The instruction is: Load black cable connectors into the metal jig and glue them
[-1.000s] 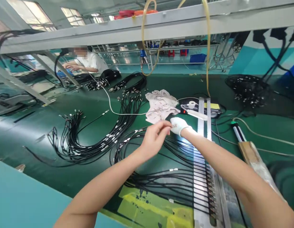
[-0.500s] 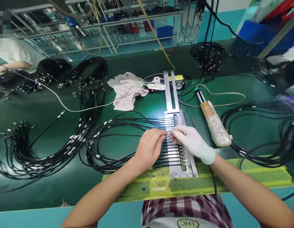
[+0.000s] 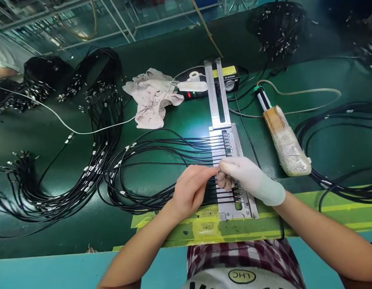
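Note:
A metal fixture [image 3: 230, 140] lies on the green table, with several black cables [image 3: 161, 148] laid side by side in its slots. My left hand [image 3: 190, 188], bare, pinches a black cable end just left of the fixture. My right hand [image 3: 249, 178], in a white glove, is closed in a pinch over the fixture's slots and meets the left fingertips. The tiny cable end between the fingertips is mostly hidden.
Bundles of black cables [image 3: 62, 176] with metal ends spread over the left of the table. A crumpled white cloth [image 3: 151, 98], a small black controller box [image 3: 226, 80] and a tape-wrapped hand tool [image 3: 283, 138] lie behind. Another cable bundle [image 3: 348, 160] is at right. Yellow tape [image 3: 204, 228] marks the front edge.
The view has tilted down from the far bench to the fixture. Both hands came down and nearer, from above the cloth to the fixture's slots, still pinched together.

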Motion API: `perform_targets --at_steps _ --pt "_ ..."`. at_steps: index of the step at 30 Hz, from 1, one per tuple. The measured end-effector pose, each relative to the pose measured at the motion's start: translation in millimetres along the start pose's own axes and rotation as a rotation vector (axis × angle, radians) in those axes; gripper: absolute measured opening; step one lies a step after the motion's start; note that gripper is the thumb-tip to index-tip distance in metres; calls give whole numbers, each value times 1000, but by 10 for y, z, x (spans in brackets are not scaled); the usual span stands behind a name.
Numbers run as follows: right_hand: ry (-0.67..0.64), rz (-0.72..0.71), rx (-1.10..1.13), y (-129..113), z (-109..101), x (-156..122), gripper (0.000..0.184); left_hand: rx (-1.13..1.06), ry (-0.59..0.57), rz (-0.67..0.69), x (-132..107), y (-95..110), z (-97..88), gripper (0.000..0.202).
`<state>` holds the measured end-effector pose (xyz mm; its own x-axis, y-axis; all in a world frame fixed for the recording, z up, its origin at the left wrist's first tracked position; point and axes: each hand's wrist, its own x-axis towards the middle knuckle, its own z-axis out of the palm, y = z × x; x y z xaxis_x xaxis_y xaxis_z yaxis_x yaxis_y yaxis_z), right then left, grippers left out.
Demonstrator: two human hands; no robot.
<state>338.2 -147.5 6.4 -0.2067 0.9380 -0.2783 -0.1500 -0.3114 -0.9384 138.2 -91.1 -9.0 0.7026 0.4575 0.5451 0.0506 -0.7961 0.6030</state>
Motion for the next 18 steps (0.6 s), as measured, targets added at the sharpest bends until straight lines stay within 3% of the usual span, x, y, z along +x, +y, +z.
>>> perform_targets --at_steps 10,18 --pt "-1 -27 25 -17 43 -30 41 31 -101 14 -37 -26 -93 44" --pt "4 -10 53 -27 54 -39 39 -123 24 -87 -10 8 -41 32"
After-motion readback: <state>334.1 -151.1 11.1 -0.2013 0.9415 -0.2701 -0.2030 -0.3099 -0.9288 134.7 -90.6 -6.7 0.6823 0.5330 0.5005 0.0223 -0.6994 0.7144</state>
